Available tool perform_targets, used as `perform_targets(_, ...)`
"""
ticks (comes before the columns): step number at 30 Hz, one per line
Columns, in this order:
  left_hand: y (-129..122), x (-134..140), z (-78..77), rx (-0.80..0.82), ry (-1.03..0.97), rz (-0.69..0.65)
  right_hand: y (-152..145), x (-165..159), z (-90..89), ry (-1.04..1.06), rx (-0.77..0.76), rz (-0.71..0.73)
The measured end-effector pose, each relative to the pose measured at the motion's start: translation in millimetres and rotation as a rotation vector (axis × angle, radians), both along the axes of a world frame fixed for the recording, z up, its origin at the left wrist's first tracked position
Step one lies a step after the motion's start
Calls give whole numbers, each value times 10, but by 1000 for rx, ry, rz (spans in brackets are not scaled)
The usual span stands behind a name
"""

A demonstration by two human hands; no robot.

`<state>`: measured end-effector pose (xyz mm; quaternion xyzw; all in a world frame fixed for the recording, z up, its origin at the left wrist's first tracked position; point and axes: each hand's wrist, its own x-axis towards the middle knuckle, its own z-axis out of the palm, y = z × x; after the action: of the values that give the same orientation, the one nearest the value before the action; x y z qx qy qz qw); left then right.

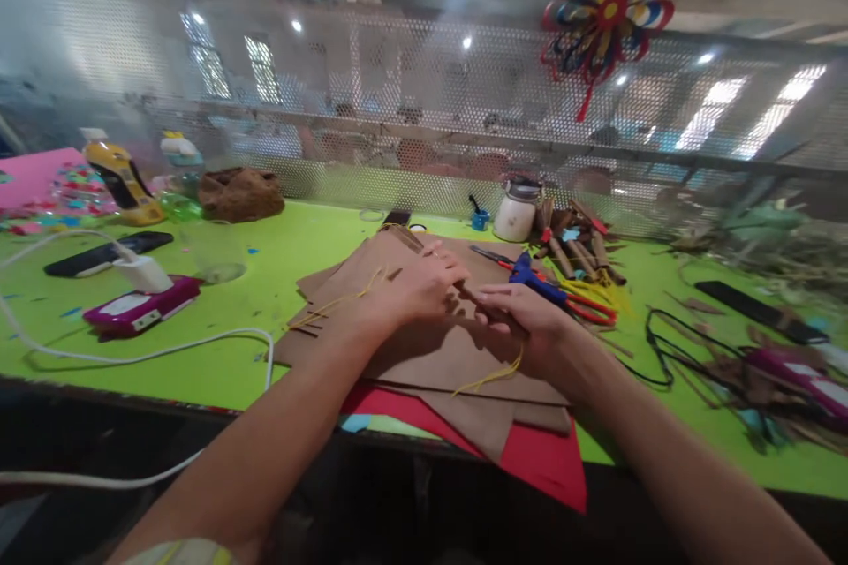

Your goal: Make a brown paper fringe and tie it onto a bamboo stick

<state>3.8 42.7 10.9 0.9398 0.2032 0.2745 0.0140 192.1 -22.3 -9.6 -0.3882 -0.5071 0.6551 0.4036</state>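
Over a pile of brown paper sheets (457,357), both hands grip a narrow brown strip, perhaps rolled paper (469,291). The fingers of my left hand (430,282) curl round its far end. My right hand (523,313) pinches the near end between thumb and fingers. Below the right hand, a yellow strand (490,381) trails onto the paper. More yellow strands (341,302) with thin brown strips lie left of my left hand. A blue glue gun (533,278) and red-handled scissors (593,309) rest just beyond my right hand.
Red paper (547,468) hangs over the front edge. At the back stand a white jar (518,210) and several brown rolls (579,247). A purple power strip (142,305) with a white cable lies left; black cable (655,353) and scraps lie right. A mesh screen (411,106) borders the table.
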Motion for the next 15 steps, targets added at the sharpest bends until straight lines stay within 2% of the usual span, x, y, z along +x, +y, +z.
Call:
perform_targets(4,37,29,-44,-19,176,35,37,138,66,-158,37,71)
perform_targets(8,107,42,-5,-119,279,165,93,323,177,-390,159,35)
perform_targets(10,132,21,77,-94,274,283,94,454,280,-485,302,-174)
perform_targets(12,134,-24,190,-35,184,402,47,605,403,-579,443,-354)
perform_targets(13,125,-51,246,-36,144,468,-1,680,463,-611,496,-417)
perform_targets(15,86,-101,324,-94,69,516,-143,807,555,-682,586,-513)
